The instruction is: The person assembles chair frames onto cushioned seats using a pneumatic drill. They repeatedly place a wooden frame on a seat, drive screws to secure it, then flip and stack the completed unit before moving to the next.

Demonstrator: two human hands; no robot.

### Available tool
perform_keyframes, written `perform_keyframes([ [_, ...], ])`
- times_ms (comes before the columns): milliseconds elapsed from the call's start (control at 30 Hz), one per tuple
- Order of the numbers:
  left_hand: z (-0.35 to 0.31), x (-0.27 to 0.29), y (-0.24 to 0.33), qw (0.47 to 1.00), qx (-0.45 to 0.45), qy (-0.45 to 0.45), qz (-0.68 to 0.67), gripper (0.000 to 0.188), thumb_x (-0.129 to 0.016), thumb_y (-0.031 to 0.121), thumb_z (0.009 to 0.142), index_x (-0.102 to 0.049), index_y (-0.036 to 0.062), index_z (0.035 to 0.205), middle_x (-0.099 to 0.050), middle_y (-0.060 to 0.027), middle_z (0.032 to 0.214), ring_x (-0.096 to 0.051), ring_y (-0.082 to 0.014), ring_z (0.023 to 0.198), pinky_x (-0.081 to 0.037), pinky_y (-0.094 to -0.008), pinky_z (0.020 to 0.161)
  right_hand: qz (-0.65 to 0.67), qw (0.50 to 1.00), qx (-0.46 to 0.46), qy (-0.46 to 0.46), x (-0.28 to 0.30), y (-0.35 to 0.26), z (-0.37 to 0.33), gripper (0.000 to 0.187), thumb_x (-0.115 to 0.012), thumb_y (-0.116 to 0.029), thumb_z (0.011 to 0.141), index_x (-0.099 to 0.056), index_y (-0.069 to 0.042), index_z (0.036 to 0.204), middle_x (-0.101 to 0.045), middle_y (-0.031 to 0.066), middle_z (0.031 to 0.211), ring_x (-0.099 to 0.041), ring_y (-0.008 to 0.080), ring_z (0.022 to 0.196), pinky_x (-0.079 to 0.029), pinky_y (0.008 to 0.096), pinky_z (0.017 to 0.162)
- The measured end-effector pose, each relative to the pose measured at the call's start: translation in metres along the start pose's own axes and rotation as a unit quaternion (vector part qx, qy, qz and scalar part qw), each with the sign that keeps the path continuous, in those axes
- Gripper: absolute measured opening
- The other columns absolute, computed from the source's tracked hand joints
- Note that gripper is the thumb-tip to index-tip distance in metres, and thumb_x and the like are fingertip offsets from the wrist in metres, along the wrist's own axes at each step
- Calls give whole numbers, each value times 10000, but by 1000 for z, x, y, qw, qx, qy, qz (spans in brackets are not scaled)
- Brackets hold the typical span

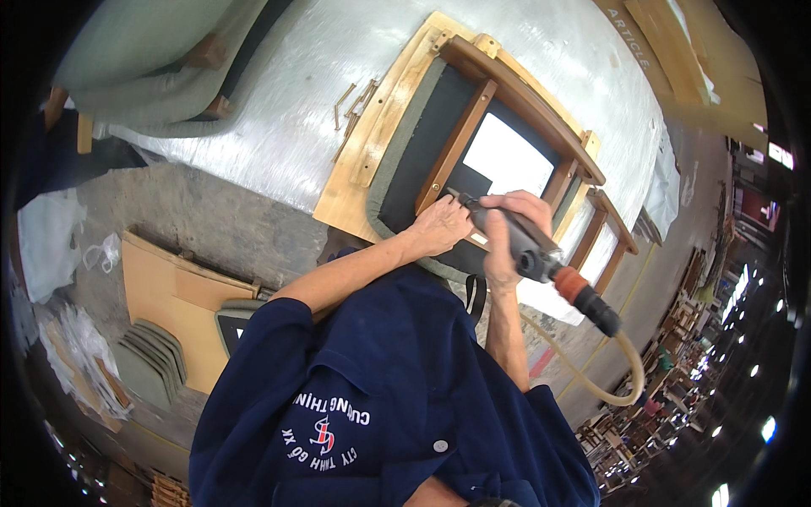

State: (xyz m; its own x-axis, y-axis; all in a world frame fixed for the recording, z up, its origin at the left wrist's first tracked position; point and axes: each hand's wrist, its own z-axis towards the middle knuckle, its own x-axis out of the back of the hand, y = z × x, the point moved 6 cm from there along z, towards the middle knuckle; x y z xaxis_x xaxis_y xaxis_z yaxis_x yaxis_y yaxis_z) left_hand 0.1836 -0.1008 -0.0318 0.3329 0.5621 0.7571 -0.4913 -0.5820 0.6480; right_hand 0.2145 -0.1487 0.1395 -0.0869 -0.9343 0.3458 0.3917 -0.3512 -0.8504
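My right hand (pixel 514 226) is wrapped round the body of a grey air screwdriver (pixel 528 249) with an orange-and-black hose fitting. Its tip points at a brown wooden rail (pixel 463 139). Close by that tip, my left hand (pixel 443 225) has its fingers pinched together at the rail's near end; what they hold, if anything, is hidden. The rail crosses the black underside of an upturned seat (pixel 414 160) edged in grey-green fabric. A longer brown frame piece (pixel 528 106) runs along the seat's far side. Under the seat lies a pale wooden jig (pixel 351 190).
Long bolts (pixel 346 103) lie left of the jig on a film-covered table (pixel 279 110). Grey-green upholstered pieces (pixel 160 76) stand at the far left. A clear hose (pixel 632 376) loops to the right. Cardboard (pixel 177 287) and stacked pads (pixel 152 359) are at lower left.
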Motion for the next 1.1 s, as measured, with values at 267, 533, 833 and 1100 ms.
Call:
perform_keyframes([
  [267, 12, 25, 9, 997, -41, 19, 70, 201, -678, 88, 767, -647, 28, 956, -601, -120, 1006, -582, -287, 1032, -522, -392, 849, -47, 970, -116, 209, 133, 43, -34, 217, -665, 34, 899, -590, -8, 1098, -674, 149, 971, -716, 271, 917, -561, 419, 925],
  [533, 16, 15, -1, 997, -52, -28, 57, 387, -733, 62, 724, -652, 50, 1103, -575, -86, 1067, -564, -276, 1049, -503, -382, 901, -93, 922, -164, 339, 195, 78, -78, 247, -752, 4, 839, -649, 2, 1063, -664, 118, 1031, -684, 213, 890, -569, 360, 847],
  [833, 13, 18, 3, 996, -75, 9, 54, 205, -660, 30, 783, -636, 41, 986, -573, -96, 1011, -572, -271, 984, -517, -377, 830, -78, 910, -174, 369, 204, 94, -88, 219, -782, -32, 809, -674, -7, 998, -686, 109, 970, -686, 207, 854, -582, 370, 828],
  [1100, 14, 9, -2, 997, -52, -22, 59, 440, -760, 65, 700, -631, 61, 1121, -567, -83, 1073, -565, -273, 1036, -505, -386, 890, -66, 905, -186, 376, 212, 100, -98, 173, -774, -53, 803, -689, -14, 949, -681, 87, 1008, -682, 205, 879, -581, 385, 834],
])
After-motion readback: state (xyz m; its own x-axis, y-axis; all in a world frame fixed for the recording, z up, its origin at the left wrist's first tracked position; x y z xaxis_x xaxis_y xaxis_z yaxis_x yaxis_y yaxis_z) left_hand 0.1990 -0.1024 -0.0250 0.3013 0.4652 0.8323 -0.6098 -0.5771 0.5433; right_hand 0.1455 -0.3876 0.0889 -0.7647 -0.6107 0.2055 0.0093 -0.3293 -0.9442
